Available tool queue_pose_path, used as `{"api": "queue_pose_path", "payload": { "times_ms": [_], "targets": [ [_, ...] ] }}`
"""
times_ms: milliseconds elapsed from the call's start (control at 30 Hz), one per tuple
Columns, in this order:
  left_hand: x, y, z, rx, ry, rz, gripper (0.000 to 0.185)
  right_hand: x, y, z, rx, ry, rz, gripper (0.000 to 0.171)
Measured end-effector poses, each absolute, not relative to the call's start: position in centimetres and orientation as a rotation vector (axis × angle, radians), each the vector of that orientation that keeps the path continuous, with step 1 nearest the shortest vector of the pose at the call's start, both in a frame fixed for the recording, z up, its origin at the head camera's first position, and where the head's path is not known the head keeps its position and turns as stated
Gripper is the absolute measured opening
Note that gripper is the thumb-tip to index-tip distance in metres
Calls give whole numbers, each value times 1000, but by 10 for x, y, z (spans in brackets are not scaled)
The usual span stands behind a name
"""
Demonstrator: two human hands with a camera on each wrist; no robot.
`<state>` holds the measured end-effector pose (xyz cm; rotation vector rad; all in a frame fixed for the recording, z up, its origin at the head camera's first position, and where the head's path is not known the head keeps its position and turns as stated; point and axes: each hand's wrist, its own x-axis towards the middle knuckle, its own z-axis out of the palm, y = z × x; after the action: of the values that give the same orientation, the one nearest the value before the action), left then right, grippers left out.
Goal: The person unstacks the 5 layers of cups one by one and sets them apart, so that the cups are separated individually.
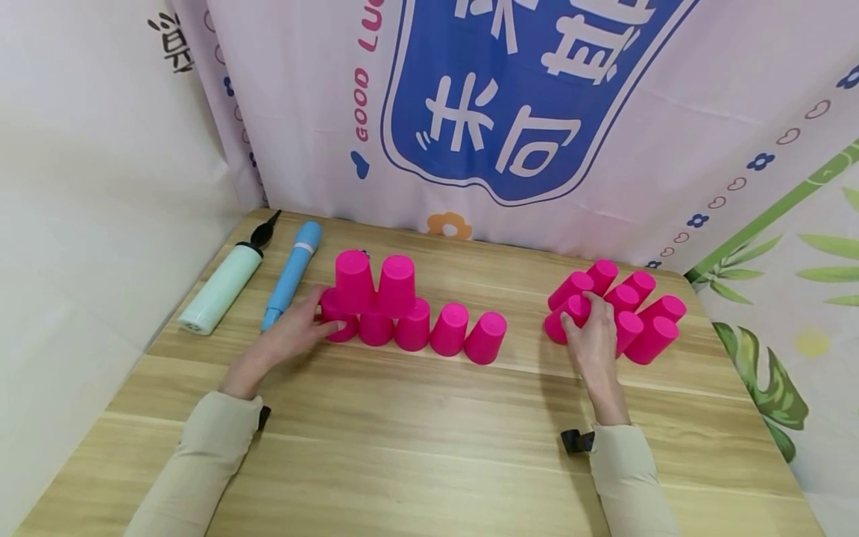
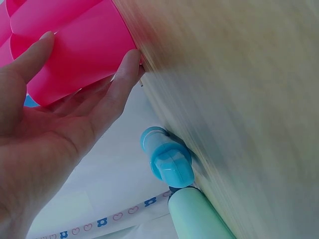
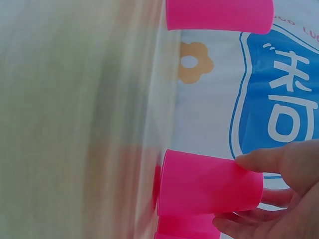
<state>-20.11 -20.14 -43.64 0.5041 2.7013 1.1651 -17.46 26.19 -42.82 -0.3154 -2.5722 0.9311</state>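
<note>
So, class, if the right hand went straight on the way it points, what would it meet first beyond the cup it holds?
Beyond the held cup, the right hand would probably meet the next pink cup behind it; depth is unclear.

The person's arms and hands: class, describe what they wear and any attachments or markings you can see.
The left sleeve and right sleeve are long, plain and pale beige, with creases. A small black piece juts out beside each cuff: left piece, right piece. The left hand and right hand wear no gloves.

"GOOD LUC" (image 1: pixel 362 104), "未" (image 1: pixel 463 112), "可" (image 1: pixel 537 140) on curtain (image 1: pixel 302 149)
</note>
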Motion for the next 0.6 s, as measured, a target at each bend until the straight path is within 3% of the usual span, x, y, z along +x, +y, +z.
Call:
{"api": "queue_pose_path", "payload": {
  "times_ms": [600],
  "targets": [
    [-203,-201,-437,499,2700,1160,59,-183,272,-437,-297,-2540,895,46]
  ]
}}
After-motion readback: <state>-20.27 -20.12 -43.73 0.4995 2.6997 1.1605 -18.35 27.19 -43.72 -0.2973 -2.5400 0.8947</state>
